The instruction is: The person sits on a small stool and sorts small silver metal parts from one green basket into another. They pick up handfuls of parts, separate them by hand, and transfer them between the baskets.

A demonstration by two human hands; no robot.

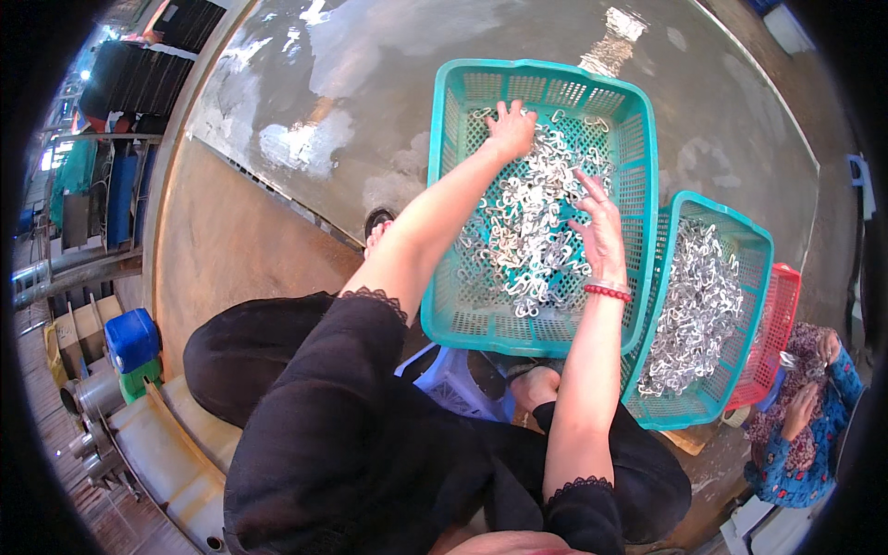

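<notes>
A large teal plastic basket [539, 344] with slotted sides stands in front of me. Over its bottom lies a loose heap of small silvery curved metal hooks [529, 217]. My left hand [511, 129] reaches to the far part of the basket, fingers spread and touching the hooks there. At the heap's right side my right hand [602, 227] hovers palm inward, fingers apart, a red bead bracelet on its wrist. Neither hand shows a hook gripped in it.
Right of it, a second teal basket [766, 242] holds many similar hooks, beside a red basket [784, 277]. A co-worker in a blue patterned sleeve [782, 476] sits at the far right. A purple plastic stool [453, 384] is below the basket. Wet concrete floor [370, 65] lies beyond.
</notes>
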